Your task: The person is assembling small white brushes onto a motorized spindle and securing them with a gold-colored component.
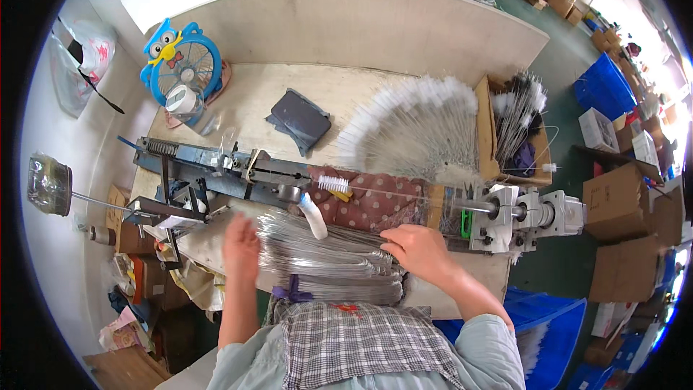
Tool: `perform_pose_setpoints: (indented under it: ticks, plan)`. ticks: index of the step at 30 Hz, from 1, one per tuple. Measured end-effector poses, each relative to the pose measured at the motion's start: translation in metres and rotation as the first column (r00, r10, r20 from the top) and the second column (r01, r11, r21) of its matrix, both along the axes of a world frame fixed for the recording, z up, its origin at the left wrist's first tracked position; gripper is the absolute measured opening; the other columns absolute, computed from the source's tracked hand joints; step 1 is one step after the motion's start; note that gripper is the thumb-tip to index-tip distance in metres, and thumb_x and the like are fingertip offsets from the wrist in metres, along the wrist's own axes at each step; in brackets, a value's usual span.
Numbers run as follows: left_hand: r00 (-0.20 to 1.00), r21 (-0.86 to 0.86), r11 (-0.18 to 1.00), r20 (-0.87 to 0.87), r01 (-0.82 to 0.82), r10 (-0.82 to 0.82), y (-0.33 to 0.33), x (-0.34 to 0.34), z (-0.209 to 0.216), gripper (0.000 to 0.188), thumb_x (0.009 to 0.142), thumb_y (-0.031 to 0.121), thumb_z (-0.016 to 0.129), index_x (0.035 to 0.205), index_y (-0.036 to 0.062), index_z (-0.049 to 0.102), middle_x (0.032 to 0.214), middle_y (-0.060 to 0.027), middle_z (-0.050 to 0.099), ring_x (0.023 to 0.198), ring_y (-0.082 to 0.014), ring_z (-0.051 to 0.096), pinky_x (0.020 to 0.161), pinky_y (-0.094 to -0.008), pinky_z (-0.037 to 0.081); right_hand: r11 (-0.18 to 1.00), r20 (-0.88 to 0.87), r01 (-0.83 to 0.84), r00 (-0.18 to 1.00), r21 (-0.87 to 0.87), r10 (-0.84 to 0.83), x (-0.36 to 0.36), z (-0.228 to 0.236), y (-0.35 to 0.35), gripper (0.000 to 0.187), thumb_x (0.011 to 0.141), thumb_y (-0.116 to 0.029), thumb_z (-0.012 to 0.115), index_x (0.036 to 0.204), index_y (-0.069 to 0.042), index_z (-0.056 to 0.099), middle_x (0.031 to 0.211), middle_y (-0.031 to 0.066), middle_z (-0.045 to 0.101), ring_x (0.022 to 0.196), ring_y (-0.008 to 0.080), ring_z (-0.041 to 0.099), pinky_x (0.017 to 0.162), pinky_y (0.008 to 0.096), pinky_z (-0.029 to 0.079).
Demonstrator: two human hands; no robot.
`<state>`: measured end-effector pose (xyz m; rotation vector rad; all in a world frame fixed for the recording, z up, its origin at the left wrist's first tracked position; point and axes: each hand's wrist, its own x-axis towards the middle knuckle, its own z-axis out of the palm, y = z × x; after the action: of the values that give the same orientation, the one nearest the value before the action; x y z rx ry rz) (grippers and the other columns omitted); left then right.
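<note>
A bundle of thin bent metal wires [317, 249] lies in front of me on the bench, with a second bundle [354, 289] nearer my lap. At the right end of the upper bundle, my right hand [419, 247] has its fingers curled together at the looped wire ends; what is pinched between them is too small to make out. My left hand [242, 247] is beside the bundle's left end, smeared by motion. Beyond the hands, a small white bristle brush [334, 183] on a wire stem sits in line with a twisting machine's shaft [473, 205]. A white-wrapped handle [313, 217] stands between my hands.
Many finished white brushes [411, 112] fan out at the back, next to a cardboard box [487, 130] of dark and white brushes. A dark phone [299, 115], a blue fan [189, 65] and a plastic jar [184, 103] stand farther left. A metal frame [170, 213] juts out at left.
</note>
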<state>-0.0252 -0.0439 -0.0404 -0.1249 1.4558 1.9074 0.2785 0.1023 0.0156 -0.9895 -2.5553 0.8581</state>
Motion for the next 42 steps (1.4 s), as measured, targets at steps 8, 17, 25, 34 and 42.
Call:
perform_pose_setpoints:
  ticks: [8, 17, 25, 34, 42]
  plan:
    - [0.774, -0.098, 0.781, -0.256, -0.616, 0.579, -0.161, -0.184, -0.054, 0.038, 0.08, 0.043, 0.069, 0.094, 0.0098, 0.06, 0.083, 0.0012, 0.06, 0.073, -0.0093, 0.056, 0.059, -0.0216, 0.043, 0.998, 0.18, -0.057, 0.982, 0.014, 0.054, 0.003, -0.003, 0.006, 0.015, 0.08, -0.018, 0.059, 0.09, -0.011, 0.067, 0.086, 0.0067, 0.064, 0.081, 0.0266, 0.063, 0.068, 0.0403, 0.051]
    - [0.865, 0.039, 0.865, -0.01, -0.501, 0.501, -0.094, -0.091, -0.062, 0.03, 0.088, 0.04, 0.059, 0.092, 0.0109, 0.056, 0.08, 0.0001, 0.059, 0.072, -0.0119, 0.056, 0.062, -0.0246, 0.044, 0.994, 0.288, -0.065, 0.957, 0.083, 0.039, 0.009, 0.004, 0.001, 0.019, 0.077, -0.009, 0.057, 0.093, -0.012, 0.067, 0.083, 0.0074, 0.06, 0.08, 0.028, 0.063, 0.066, 0.0403, 0.051]
    - [0.908, 0.091, 0.911, 0.094, 0.401, -0.409, 0.043, 0.064, 0.018, 0.04, 0.086, 0.021, 0.058, 0.12, 0.0063, 0.045, 0.114, -0.0125, 0.057, 0.103, -0.0218, 0.057, 0.09, -0.0356, 0.045, 0.996, 0.28, -0.013, 0.96, 0.093, -0.014, 0.011, -0.004, 0.004, 0.023, 0.076, -0.006, 0.057, 0.098, -0.009, 0.064, 0.088, 0.0094, 0.059, 0.079, 0.0301, 0.062, 0.066, 0.0404, 0.051]
    - [0.528, 0.36, 0.876, 0.7, 0.322, -0.481, 0.077, 0.094, 0.13, 0.017, 0.087, 0.023, 0.057, 0.091, 0.0061, 0.054, 0.07, 0.0015, 0.051, 0.058, -0.0113, 0.049, 0.056, -0.0295, 0.041, 0.99, 0.26, 0.055, 0.962, 0.129, -0.087, 0.017, -0.002, -0.002, 0.024, 0.075, -0.004, 0.056, 0.099, -0.004, 0.058, 0.085, 0.0136, 0.056, 0.077, 0.0335, 0.06, 0.067, 0.0419, 0.051]
    - [0.746, 0.453, 0.804, 0.359, 0.386, -0.561, 0.041, 0.06, 0.102, 0.051, 0.096, 0.05, 0.035, 0.089, 0.0047, 0.059, 0.063, -0.0042, 0.056, 0.046, -0.0167, 0.046, 0.05, -0.0279, 0.037, 0.889, 0.209, 0.071, 0.961, 0.453, -0.183, 0.048, 0.067, 0.017, 0.022, 0.069, 0.001, 0.056, 0.09, -0.004, 0.054, 0.084, 0.0118, 0.052, 0.081, 0.0296, 0.055, 0.066, 0.0389, 0.048]
